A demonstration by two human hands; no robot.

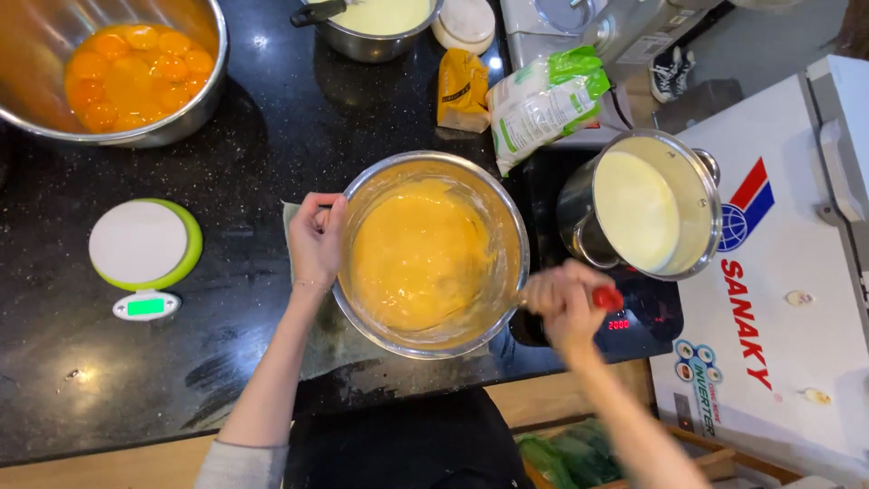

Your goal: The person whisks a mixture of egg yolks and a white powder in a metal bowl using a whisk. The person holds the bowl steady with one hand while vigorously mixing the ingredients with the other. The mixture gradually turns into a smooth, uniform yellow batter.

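Gripping the rim of a steel mixing bowl (pixel 431 254) with the left hand (pixel 317 241), fingers curled over the left edge, thumb side toward the far end of the bench (pixel 272 127). Bowl full of smooth yellow-orange batter (pixel 416 258), sitting on a greyish cloth (pixel 312 349) right at the near edge of the black speckled bench. Right hand (pixel 563 303) clenched around a red handle (pixel 607 297) just off the bowl's right rim, blurred a bit; working end of the tool hard to make out, so can't say what it is exactly.

Just right of that hand: a steel pot (pixel 644 204) of pale cream-coloured liquid, parked on a black cooktop with a red digital display (pixel 619 323). Behind the bowl, a white and green bag (pixel 543 104) and a small yellow packet (pixel 462 89), lying near each other. Further back, another steel bowl (pixel 380 23) with pale mixture, cut off by the top edge.

Left of the mixing bowl, well apart: a round kitchen scale (pixel 143 244), white top, green rim, little lit screen. Far left corner: a big steel bowl of egg yolks (pixel 127 72). Off to the right, a white chest freezer (pixel 787 272) beside the bench.
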